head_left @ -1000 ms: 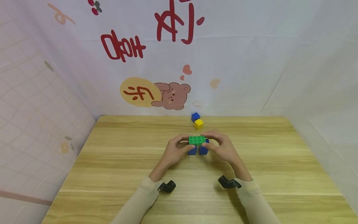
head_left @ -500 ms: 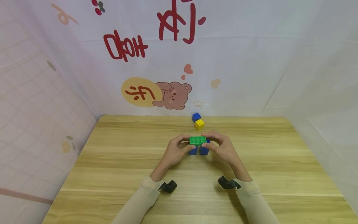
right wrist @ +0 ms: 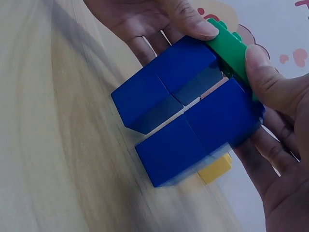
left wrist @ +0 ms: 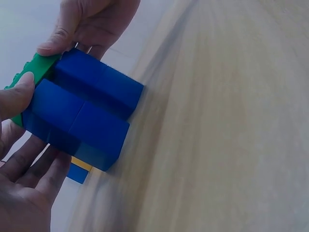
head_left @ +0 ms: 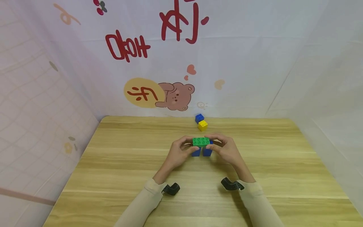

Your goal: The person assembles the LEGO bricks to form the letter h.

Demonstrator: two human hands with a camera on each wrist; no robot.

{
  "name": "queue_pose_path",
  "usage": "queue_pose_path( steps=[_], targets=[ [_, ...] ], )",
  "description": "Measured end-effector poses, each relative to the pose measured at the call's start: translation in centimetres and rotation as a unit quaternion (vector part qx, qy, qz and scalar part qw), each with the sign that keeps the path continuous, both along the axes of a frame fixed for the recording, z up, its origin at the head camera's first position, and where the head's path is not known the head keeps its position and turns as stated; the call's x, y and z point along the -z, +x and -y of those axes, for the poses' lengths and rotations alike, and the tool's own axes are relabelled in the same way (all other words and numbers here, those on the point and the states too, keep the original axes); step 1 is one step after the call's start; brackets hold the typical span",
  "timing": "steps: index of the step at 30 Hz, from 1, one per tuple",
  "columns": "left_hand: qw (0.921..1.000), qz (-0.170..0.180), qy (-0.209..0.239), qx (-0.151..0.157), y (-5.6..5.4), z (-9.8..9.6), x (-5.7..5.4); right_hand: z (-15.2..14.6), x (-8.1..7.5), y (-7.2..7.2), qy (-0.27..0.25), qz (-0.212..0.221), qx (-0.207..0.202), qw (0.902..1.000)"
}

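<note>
A green eight-stud brick [head_left: 201, 142] lies across the tops of two blue brick stacks, each two bricks high and standing upright with a narrow gap between them. In the head view the left stack [head_left: 196, 152] and right stack [head_left: 207, 152] show below it. My left hand [head_left: 179, 152] pinches the green brick's left end, thumb in front, other fingers behind along the stack. At the right end, my right hand [head_left: 227, 150] grips likewise; a bit of blue top shows beyond the green there. Whether the green brick is fully seated, I cannot tell.
Behind the hands, a small yellow brick [head_left: 202, 125] sits against a small blue brick [head_left: 199, 118] near the back edge of the wooden table [head_left: 127, 157]. A printed white cloth [head_left: 241, 63] hangs at the back and sides.
</note>
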State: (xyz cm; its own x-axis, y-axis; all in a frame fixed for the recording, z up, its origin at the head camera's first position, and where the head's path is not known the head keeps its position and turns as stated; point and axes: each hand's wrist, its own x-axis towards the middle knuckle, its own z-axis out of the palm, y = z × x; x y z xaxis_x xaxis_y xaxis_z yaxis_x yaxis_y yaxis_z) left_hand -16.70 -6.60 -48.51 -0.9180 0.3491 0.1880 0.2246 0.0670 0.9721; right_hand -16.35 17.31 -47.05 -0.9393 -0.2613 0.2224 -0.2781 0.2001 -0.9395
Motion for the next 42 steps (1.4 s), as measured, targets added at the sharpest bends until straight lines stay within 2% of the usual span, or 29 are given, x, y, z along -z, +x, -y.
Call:
queue_pose_path(
  steps=[7, 13, 18, 24, 28, 37, 42],
  targets=[
    [1.0, 0.006, -0.002, -0.002, 0.1, 0.1, -0.4, 0.1, 0.1, -0.1, -0.022, 0.008, -0.007, 0.9997],
    [0.9998, -0.009, -0.011, -0.013, 0.0, 0.0, -0.4, 0.3, 0.2, 0.0, -0.014, 0.003, 0.003, 0.9999],
    [0.9997, -0.008, -0.01, -0.023, 0.1, -0.1, -0.3, 0.5, 0.2, 0.2, 0.009, -0.003, 0.016, 0.9998],
    [0.9997, -0.017, 0.005, -0.018, 0.0, -0.5, -0.1, 1.0, 0.0, 0.7, 0.05, -0.05, 0.057, 0.9958],
    [0.9995, -0.019, 0.013, -0.02, 0.0, -0.4, 0.1, 1.6, 0.0, 1.1, 0.061, -0.08, 0.069, 0.9926],
    [0.9997, -0.007, 0.018, 0.014, 0.2, 0.6, -0.2, 2.7, 0.2, 1.2, 0.062, -0.073, 0.062, 0.9934],
    [0.9992, -0.011, 0.029, 0.025, 0.0, 0.6, 0.1, 3.0, 0.3, 1.2, 0.065, -0.072, 0.054, 0.9938]
  ],
)
